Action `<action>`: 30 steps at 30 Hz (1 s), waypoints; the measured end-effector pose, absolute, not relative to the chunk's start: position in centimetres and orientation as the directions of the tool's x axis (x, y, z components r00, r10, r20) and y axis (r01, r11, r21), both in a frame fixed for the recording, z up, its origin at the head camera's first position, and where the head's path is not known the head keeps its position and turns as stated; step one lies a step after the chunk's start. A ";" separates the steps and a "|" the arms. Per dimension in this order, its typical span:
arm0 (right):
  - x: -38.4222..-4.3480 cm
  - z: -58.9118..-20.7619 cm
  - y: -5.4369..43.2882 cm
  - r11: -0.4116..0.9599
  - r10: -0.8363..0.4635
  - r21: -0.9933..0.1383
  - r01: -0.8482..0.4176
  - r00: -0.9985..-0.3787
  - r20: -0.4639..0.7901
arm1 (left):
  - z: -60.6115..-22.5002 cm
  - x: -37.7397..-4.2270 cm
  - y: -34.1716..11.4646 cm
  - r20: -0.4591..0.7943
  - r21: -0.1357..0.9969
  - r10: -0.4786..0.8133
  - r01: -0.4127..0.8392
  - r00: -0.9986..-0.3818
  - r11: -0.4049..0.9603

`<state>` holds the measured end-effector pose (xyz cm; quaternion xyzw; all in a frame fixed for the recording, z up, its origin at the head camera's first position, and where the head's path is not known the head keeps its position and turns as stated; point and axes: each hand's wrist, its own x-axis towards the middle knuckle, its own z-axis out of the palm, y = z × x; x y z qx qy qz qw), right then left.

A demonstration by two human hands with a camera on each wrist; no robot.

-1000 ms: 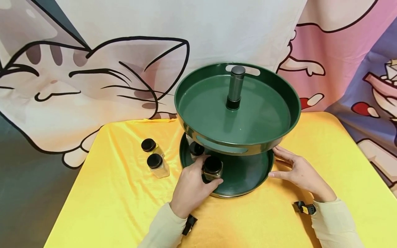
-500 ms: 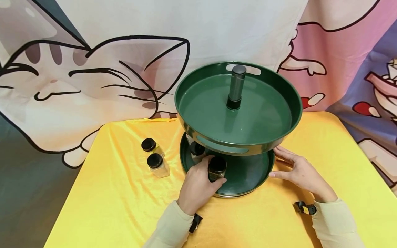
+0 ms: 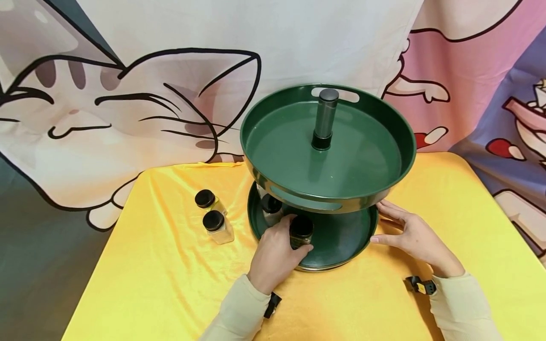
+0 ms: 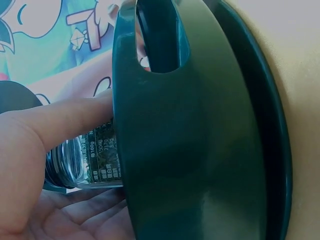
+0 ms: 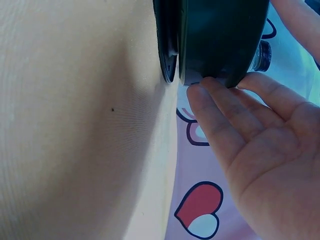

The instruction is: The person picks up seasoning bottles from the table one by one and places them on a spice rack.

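Note:
My left hand holds a clear spice jar with a black lid between thumb and fingers, over the lower tier of a green two-tier round tray. In the left wrist view the jar shows a printed label, partly hidden behind the tray's rim. Another black-lidded jar stands left of it in the lower tier, with a pale one partly hidden behind. With nearly straight fingers, my right hand touches the lower tier's right rim; its fingertips rest against the tray wall in the right wrist view.
The upper tier, with a central post, overhangs the lower one and hides its back. Two black-lidded jars, one with pale contents and one yellowish, stand on the yellow tablecloth to the left.
My left hand has shifted the jar slightly to the right within the lower tier, away from the jar at its left. My right hand has stayed at the rim.

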<state>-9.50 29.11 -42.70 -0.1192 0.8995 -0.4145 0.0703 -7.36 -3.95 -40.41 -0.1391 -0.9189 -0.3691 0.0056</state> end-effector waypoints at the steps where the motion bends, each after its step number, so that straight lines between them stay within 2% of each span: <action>1: -9.5 -42.7 29.1 0.626 -0.274 -0.764 -0.156 -0.961 -0.028 | -40.5 -7.4 -3.9 0.115 0.676 0.253 0.262 -0.961 0.689; 19: -9.6 -42.9 29.2 0.632 -0.271 -0.762 -0.143 -0.961 -0.045 | -40.3 -7.3 -4.0 0.105 0.658 0.292 0.286 -0.951 0.696; 30: -9.4 -42.9 29.2 0.585 -0.285 -0.793 -0.172 -0.959 -0.002 | -37.8 -5.6 -6.3 0.122 0.642 0.263 0.278 -0.957 0.714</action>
